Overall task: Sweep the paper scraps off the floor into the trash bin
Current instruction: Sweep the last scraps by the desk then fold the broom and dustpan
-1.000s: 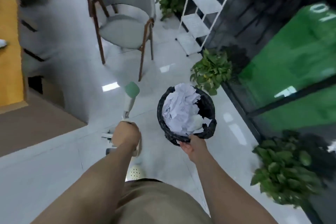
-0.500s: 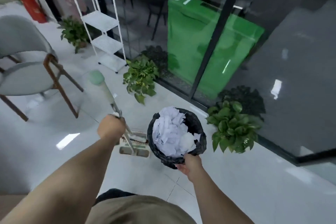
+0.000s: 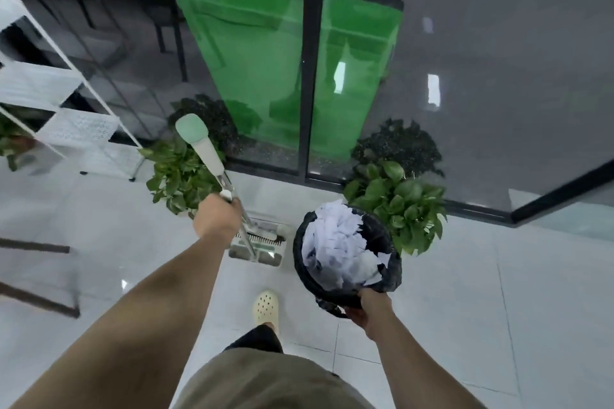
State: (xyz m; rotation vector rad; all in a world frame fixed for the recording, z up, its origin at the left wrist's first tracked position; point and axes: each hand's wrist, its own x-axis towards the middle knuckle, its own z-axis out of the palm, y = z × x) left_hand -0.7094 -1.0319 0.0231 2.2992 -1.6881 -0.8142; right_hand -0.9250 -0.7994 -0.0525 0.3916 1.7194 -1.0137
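A black-lined trash bin (image 3: pixel 345 276), heaped with white paper scraps (image 3: pixel 339 242), is held off the white tiled floor (image 3: pixel 465 292) at lower right of centre. The right hand (image 3: pixel 368 305) has its grip curled over the bin's near rim. The left hand (image 3: pixel 217 219) has its grip wrapped round the metal pole of a broom (image 3: pixel 212 163) with a pale green handle end; the pole slants down to a dustpan set (image 3: pixel 262 242) just left of the bin. A foot in a cream clog (image 3: pixel 265 307) is planted below, between the two arms. Compared with half a second ago, the view has swung right and closer to the glass wall: the green box marked 01 (image 3: pixel 285 70) behind the glass now sits centre top, the white shelf rack (image 3: pixel 50 103) has slid to the left edge, and the grey chair has left view. One leafy plant (image 3: pixel 179 173) stands behind the left hand, another (image 3: pixel 398 206) just behind the bin.
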